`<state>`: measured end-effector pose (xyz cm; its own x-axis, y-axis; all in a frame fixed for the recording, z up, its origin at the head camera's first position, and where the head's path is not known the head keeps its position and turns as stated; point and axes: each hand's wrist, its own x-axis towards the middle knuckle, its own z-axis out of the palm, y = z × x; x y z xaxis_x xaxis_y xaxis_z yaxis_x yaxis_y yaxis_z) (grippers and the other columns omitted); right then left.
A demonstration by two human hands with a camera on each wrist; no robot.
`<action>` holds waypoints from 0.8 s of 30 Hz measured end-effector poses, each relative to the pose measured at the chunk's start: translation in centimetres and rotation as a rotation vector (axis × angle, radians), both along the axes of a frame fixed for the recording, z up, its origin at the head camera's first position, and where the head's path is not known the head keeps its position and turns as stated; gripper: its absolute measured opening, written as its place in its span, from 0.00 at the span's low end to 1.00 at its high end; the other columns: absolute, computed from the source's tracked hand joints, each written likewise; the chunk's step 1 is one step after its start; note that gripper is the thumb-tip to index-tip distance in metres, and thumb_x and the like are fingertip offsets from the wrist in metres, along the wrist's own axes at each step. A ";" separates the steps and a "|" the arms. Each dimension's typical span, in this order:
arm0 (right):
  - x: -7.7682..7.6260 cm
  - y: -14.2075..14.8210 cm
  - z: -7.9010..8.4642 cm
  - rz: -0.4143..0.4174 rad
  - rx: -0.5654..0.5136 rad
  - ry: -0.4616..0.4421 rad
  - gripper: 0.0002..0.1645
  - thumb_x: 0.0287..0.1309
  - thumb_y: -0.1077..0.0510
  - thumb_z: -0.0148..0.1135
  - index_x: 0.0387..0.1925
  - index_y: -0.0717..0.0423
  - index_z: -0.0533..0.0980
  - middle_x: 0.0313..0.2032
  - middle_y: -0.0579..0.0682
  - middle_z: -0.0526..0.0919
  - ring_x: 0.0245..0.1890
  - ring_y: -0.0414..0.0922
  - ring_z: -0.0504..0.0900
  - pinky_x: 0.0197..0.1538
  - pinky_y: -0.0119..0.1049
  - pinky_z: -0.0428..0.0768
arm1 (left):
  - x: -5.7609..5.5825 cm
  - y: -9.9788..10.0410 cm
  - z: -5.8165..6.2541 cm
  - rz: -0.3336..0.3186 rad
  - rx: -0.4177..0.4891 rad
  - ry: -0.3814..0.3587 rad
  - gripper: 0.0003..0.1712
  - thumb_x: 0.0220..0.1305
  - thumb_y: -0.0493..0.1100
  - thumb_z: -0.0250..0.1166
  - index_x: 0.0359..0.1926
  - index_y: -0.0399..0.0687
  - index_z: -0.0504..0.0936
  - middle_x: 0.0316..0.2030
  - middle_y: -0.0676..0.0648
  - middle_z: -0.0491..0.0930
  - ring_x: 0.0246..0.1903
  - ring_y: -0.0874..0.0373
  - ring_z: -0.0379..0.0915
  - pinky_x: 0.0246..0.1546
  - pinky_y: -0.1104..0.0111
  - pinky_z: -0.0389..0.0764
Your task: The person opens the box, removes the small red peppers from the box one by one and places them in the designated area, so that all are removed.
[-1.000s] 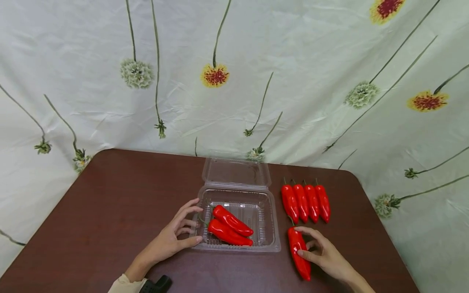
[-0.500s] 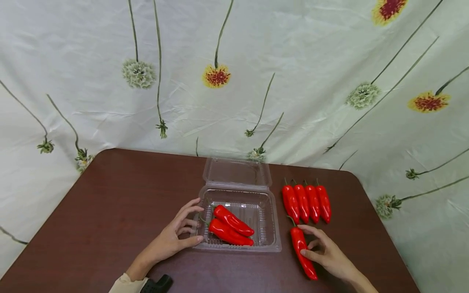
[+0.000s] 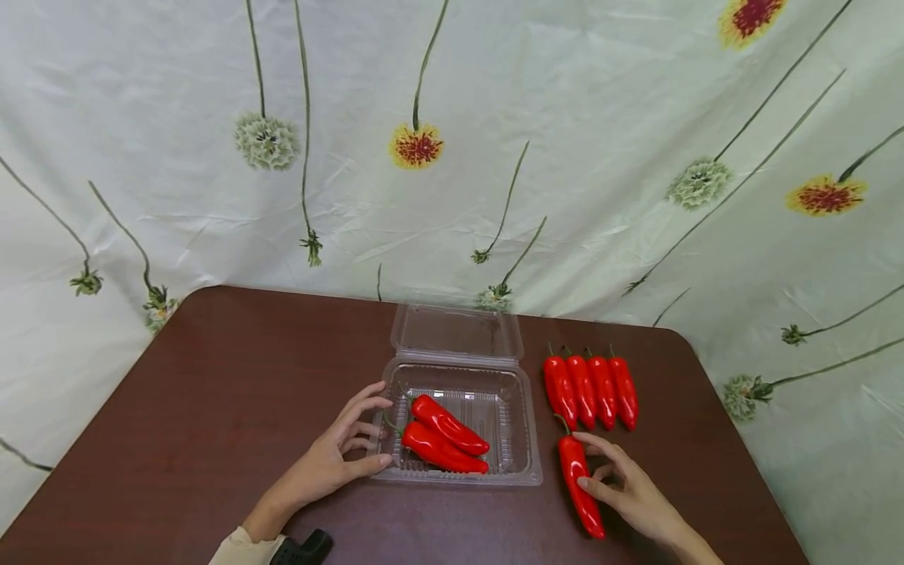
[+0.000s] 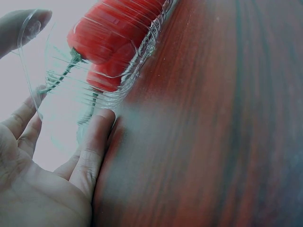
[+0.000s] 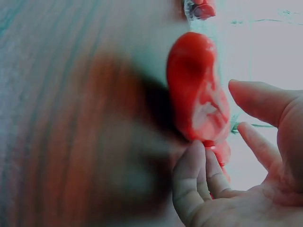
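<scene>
In the head view my left hand (image 3: 328,455) rests at the left side of a clear plastic clamshell box (image 3: 533,439), fingers spread, thumb at the front corner. Two glossy red chili peppers (image 3: 448,424) with green stems lie slanted inside it; the left wrist view shows them through the wall. My right hand (image 3: 628,486) is beside a single red chili pepper (image 3: 581,486) right of the box, its stem pointing away. In the right wrist view fingertips (image 5: 191,153) touch this pepper's side, while the thumb is held apart from its surface.
Several red chili peppers (image 3: 592,388) stand in a neat row behind the single one, stems toward the back. The box's lid (image 3: 455,329) is folded back flat toward the flowered cloth (image 3: 586,157) behind the brown table (image 3: 247,377).
The single pepper has shifted slightly right and away, its tip swinging right and then a little back left. My right hand has shifted with it. The left hand and box stay put.
</scene>
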<state>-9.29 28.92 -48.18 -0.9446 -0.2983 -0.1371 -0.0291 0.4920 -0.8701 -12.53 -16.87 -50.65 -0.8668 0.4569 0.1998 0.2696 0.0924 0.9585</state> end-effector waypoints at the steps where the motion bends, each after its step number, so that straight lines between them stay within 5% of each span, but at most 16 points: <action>1: 0.0 -0.1 0.1 -0.020 0.011 0.007 0.36 0.64 0.57 0.67 0.71 0.50 0.65 0.58 0.63 0.69 0.35 0.41 0.78 0.37 0.33 0.81 | 0.0 0.0 0.0 0.001 -0.003 -0.002 0.38 0.65 0.36 0.69 0.71 0.42 0.61 0.78 0.46 0.43 0.52 0.49 0.75 0.50 0.68 0.80; 8: -0.5 -0.9 1.1 -0.087 0.123 0.228 0.34 0.60 0.57 0.71 0.66 0.50 0.70 0.54 0.54 0.75 0.43 0.48 0.72 0.40 0.32 0.78 | -0.1 -0.1 -0.2 -0.003 0.002 0.003 0.38 0.64 0.36 0.69 0.71 0.42 0.61 0.79 0.46 0.43 0.52 0.49 0.76 0.50 0.68 0.79; 14: -1.2 -2.8 2.6 -0.021 0.078 0.337 0.31 0.60 0.61 0.70 0.64 0.52 0.72 0.50 0.52 0.76 0.46 0.48 0.75 0.47 0.31 0.80 | -0.1 0.0 -0.1 0.000 -0.001 -0.010 0.39 0.65 0.36 0.69 0.72 0.44 0.61 0.78 0.47 0.43 0.52 0.49 0.75 0.50 0.68 0.79; 24: -1.7 -7.8 4.3 0.136 0.000 0.340 0.30 0.63 0.58 0.68 0.65 0.45 0.72 0.54 0.52 0.76 0.45 0.46 0.75 0.50 0.34 0.81 | -0.1 0.0 0.1 0.005 -0.016 -0.019 0.40 0.65 0.36 0.68 0.73 0.45 0.59 0.77 0.46 0.46 0.53 0.49 0.75 0.50 0.68 0.79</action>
